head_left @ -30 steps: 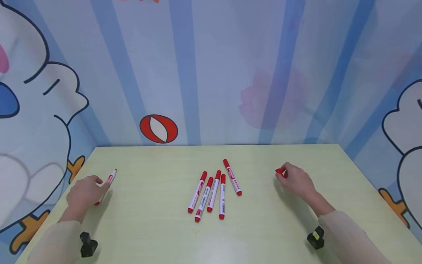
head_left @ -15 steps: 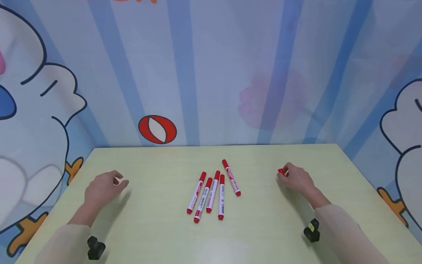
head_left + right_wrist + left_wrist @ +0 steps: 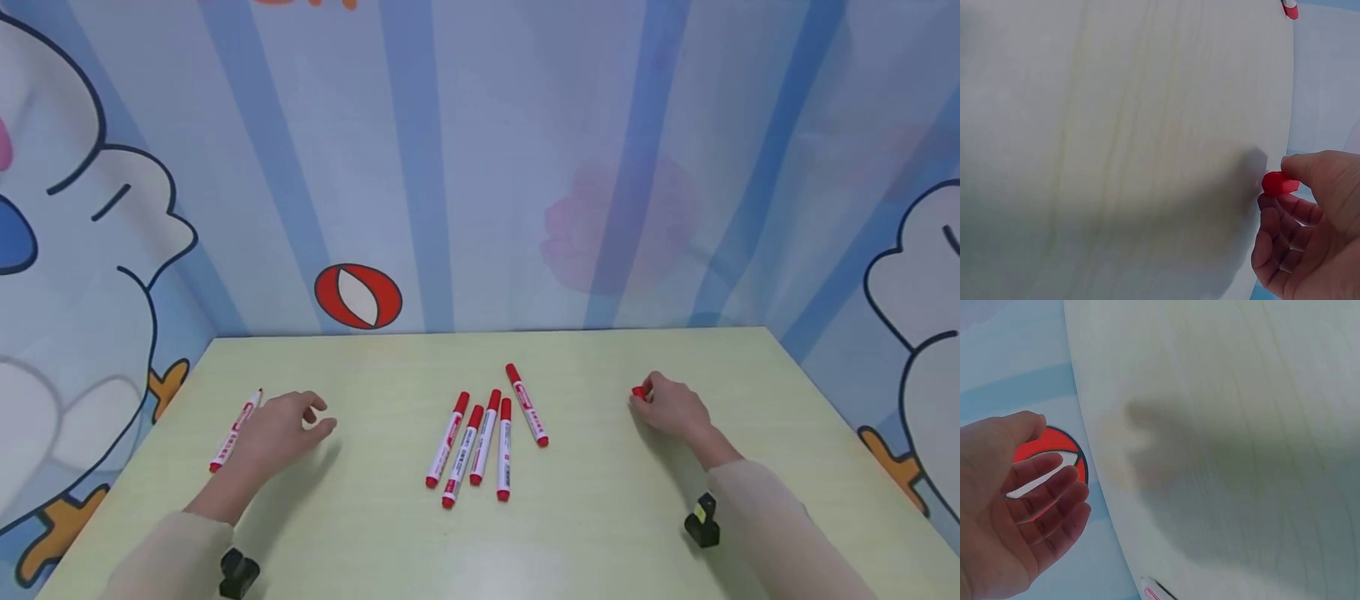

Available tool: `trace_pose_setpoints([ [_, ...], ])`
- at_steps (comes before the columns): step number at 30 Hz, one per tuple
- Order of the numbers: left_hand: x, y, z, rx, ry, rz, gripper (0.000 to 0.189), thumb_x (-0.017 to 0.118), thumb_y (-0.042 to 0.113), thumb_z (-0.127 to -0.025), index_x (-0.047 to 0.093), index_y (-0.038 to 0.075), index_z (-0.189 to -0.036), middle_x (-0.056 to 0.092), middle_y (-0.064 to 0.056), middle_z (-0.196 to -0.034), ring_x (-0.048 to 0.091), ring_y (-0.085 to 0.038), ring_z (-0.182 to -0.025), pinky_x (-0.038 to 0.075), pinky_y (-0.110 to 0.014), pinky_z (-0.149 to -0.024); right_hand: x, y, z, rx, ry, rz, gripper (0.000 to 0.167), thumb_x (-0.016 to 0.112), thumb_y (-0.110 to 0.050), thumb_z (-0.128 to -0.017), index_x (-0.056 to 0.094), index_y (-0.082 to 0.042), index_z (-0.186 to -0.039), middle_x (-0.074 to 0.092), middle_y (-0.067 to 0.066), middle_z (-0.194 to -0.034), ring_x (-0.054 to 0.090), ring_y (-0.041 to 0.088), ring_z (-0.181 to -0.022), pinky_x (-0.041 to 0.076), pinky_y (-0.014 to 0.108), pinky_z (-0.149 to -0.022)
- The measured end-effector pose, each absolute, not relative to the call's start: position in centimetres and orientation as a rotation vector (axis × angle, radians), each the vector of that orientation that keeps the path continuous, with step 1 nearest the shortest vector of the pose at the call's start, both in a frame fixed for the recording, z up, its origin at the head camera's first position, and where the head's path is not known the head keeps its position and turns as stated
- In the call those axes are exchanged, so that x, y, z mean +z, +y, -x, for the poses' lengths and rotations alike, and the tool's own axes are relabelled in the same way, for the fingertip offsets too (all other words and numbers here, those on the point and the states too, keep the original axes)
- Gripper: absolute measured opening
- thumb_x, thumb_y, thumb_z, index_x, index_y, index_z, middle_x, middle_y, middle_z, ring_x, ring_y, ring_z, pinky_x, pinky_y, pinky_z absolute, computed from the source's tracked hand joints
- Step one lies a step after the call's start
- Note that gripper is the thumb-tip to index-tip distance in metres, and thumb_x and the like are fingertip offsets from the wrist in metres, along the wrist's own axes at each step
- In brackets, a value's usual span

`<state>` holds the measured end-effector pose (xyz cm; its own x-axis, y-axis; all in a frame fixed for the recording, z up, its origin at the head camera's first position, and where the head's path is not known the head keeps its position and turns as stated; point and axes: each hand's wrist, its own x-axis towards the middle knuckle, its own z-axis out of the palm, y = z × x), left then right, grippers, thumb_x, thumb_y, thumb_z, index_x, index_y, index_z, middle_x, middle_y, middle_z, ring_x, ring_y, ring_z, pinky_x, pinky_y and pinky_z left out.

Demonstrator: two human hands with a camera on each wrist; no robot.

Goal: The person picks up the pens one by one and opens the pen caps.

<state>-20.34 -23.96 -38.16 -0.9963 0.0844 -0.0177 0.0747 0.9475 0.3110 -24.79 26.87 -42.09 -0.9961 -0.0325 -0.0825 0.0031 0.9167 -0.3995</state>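
My right hand [image 3: 672, 408] pinches a red marker cap [image 3: 1280, 183] between thumb and fingertips, above the right part of the table. My left hand [image 3: 273, 433] is over the left part with nothing in it, its fingers loosely bent and apart from the thumb in the left wrist view. Just left of that hand, an uncapped marker [image 3: 234, 435] lies on the table, white with a red end, its tip pointing away. Several capped red-and-white markers [image 3: 483, 437] lie in the middle between the hands. One marker [image 3: 527, 404] among them sits farther back, slanted.
The pale yellow table [image 3: 375, 533] ends at the back against a blue striped wall covering [image 3: 495, 167]. Printed cartoon figures [image 3: 75, 292] flank it on the sides. A small black device [image 3: 702, 521] is strapped at each wrist.
My left hand has let go of the uncapped marker, leaving it on the table at the left, and has moved right. My right hand has stayed nearly still with the cap.
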Motion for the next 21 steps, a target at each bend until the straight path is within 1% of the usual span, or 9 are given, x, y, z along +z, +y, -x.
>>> trace_pose_setpoints([
  [4,-38.2,-22.3,20.0,0.48,3.075,-0.19,0.032,0.068,0.028,-0.081,0.064,0.006,-0.104,0.064,-0.009,-0.09,0.056,-0.017,-0.07,0.045,-0.03,-0.055,-42.2,26.9,24.7,-0.608,2.978,0.007,0.031,0.051,-0.024,-0.088,0.048,0.005,-0.102,0.056,0.013,-0.081,0.049,0.022,-0.065,0.039,0.03,-0.058],
  [8,-38.3,-20.9,19.7,0.454,3.093,-0.242,0.03,0.07,0.027,-0.079,0.065,0.007,-0.101,0.064,-0.008,-0.09,0.056,-0.016,-0.071,0.047,-0.03,-0.057,-42.3,26.9,24.7,-0.599,2.981,0.002,0.032,0.05,-0.024,-0.088,0.048,0.005,-0.102,0.056,0.013,-0.081,0.049,0.022,-0.065,0.039,0.031,-0.057],
  [15,-38.5,-19.5,19.5,0.461,3.093,-0.261,0.03,0.071,0.027,-0.079,0.066,0.008,-0.101,0.064,-0.007,-0.093,0.053,-0.014,-0.069,0.047,-0.027,-0.058,-42.4,26.8,24.9,-0.597,2.993,-0.013,0.033,0.05,-0.026,-0.089,0.049,0.005,-0.101,0.056,0.013,-0.079,0.049,0.022,-0.064,0.038,0.03,-0.056],
  [21,-38.9,-18.7,19.4,0.477,3.077,-0.264,0.031,0.072,0.028,-0.078,0.066,0.009,-0.102,0.064,-0.007,-0.094,0.053,-0.013,-0.067,0.046,-0.025,-0.058,-42.2,26.6,24.9,-0.592,2.986,-0.008,0.035,0.051,-0.027,-0.089,0.05,0.006,-0.1,0.057,0.015,-0.081,0.05,0.023,-0.065,0.039,0.032,-0.057],
])
